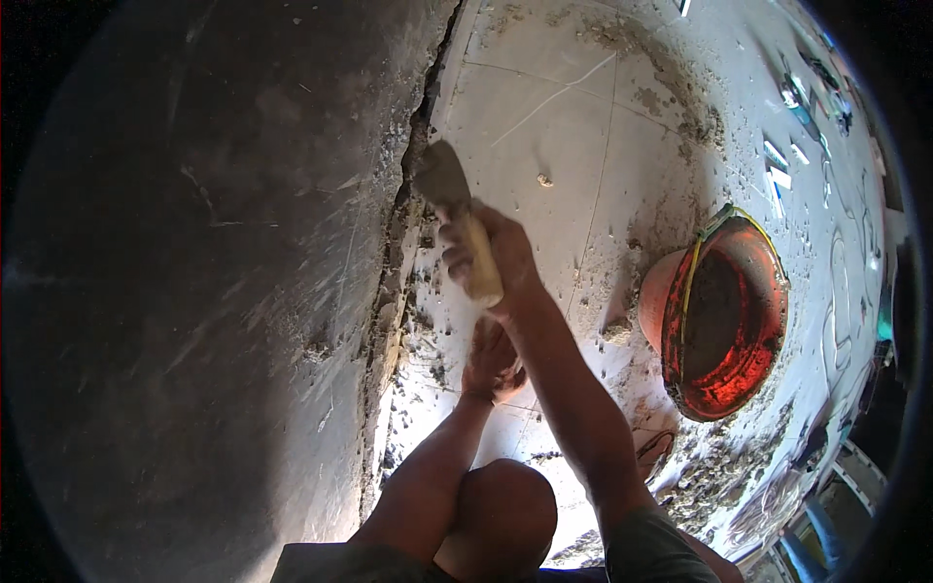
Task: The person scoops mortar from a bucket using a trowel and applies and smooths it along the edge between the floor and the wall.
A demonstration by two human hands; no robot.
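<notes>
My right hand (510, 253) is wrapped round the pale handle of a scraper (484, 267). Its broad grey blade (444, 175) points up and left, over the rough dark gap (398, 194) where the grey wall (214, 243) meets the tiled floor (544, 117). Whether the blade touches the wall cannot be told. Just below the right wrist, my left hand (493, 364) leans on the floor with its fingers stretched out. The right wrist hides part of those fingers.
An orange bucket (656, 301) with a mortar-smeared inside lies tipped to the right. Crumbs of mortar (719, 476) litter the tiles. One small lump (544, 181) sits ahead of my hands. White strips (777, 175) and a tool (799, 105) lie farther right. My bent knee (505, 515) is between my arms.
</notes>
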